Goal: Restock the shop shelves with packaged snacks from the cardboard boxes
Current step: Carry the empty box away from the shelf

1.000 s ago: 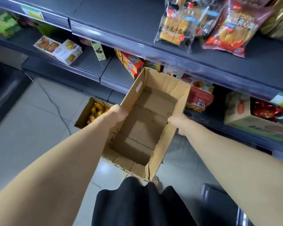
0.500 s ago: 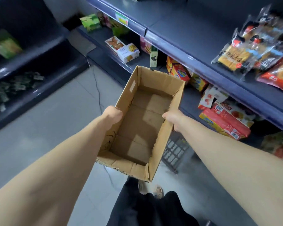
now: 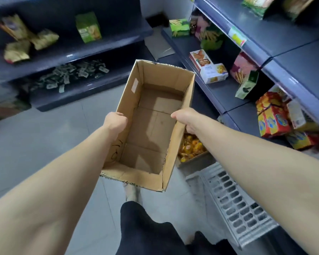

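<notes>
The empty cardboard box [image 3: 151, 124] sits mid-frame, held between both hands: left hand [image 3: 116, 122] grips its left wall, right hand [image 3: 184, 120] its right wall.

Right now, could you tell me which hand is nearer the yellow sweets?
Right. The right hand grips the carton just over the sweets; the left hand grips its opposite wall, across the carton from them.

We can read no text: the black scrawl [image 3: 116, 150] on the cardboard box [image 3: 155, 126] and the shelf tag [image 3: 237, 36] are too blurred.
</notes>
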`<state>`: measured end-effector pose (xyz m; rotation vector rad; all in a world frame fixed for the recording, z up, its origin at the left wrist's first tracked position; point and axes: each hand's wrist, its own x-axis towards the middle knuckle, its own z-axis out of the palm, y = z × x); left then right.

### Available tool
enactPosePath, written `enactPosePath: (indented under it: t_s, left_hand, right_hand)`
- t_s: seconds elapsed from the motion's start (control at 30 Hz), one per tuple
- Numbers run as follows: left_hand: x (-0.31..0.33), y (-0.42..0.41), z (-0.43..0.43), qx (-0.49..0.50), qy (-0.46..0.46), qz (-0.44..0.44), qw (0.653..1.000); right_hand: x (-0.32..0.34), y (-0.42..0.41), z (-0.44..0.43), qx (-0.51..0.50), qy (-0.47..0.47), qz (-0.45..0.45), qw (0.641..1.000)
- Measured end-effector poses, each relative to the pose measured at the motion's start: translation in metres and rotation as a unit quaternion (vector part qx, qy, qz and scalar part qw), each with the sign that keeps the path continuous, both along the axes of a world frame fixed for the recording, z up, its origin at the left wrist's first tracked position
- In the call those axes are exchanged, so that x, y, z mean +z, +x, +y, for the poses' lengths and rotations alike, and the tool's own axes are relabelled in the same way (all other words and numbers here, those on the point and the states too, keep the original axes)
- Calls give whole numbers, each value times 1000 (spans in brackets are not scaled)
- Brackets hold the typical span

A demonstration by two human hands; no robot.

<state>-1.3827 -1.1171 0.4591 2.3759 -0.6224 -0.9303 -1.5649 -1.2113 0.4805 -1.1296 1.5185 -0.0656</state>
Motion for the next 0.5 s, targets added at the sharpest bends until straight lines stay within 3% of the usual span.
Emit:
enactPosePath:
  t_s: [0.3,0.5]
  left_hand:
    - [-97,201,-64,54,53,20,997]
    - [-190,289,-111,64,95,26,993]
  right_hand:
    - [-91,215,-74,60,42,33,997]
    - [-198,308,-127,61,76,29,995]
